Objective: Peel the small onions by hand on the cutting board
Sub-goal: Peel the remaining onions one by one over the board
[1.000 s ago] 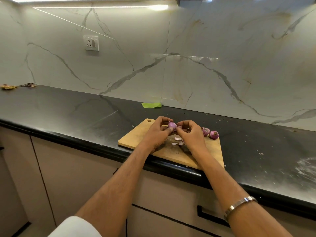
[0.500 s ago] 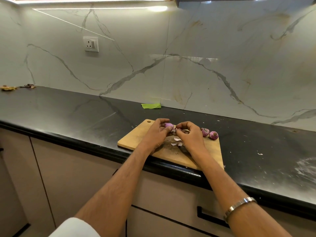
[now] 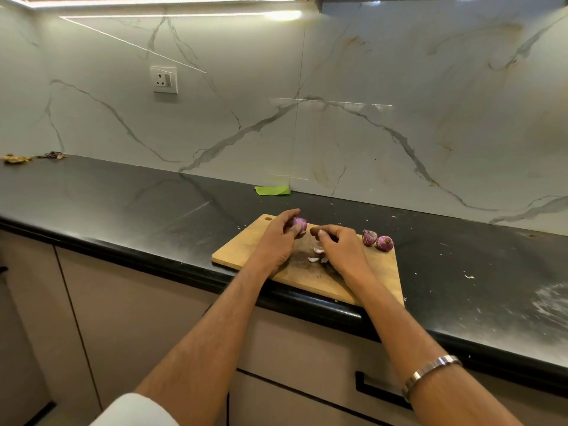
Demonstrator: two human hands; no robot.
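A wooden cutting board (image 3: pixel 242 250) lies at the front edge of the black counter. My left hand (image 3: pixel 276 241) grips a small purple onion (image 3: pixel 299 224) just above the board. My right hand (image 3: pixel 341 250) is beside it, slightly apart, with thumb and fingers pinched together; a pale sliver may be between them, too small to tell. Several pale peel scraps (image 3: pixel 316 255) lie on the board between my hands. Two more small purple onions (image 3: pixel 368 237) (image 3: pixel 384 243) rest at the board's far right corner.
A green scrap (image 3: pixel 272 190) lies by the marble backsplash behind the board. Dry debris (image 3: pixel 18 158) sits at the counter's far left. White powdery smears (image 3: pixel 550 302) mark the counter on the right. A wall socket (image 3: pixel 164 79) is above. Cabinet drawers run below the counter.
My hands have drawn apart: the left carried the onion slightly left, the right pulled away to the right and down toward the board.
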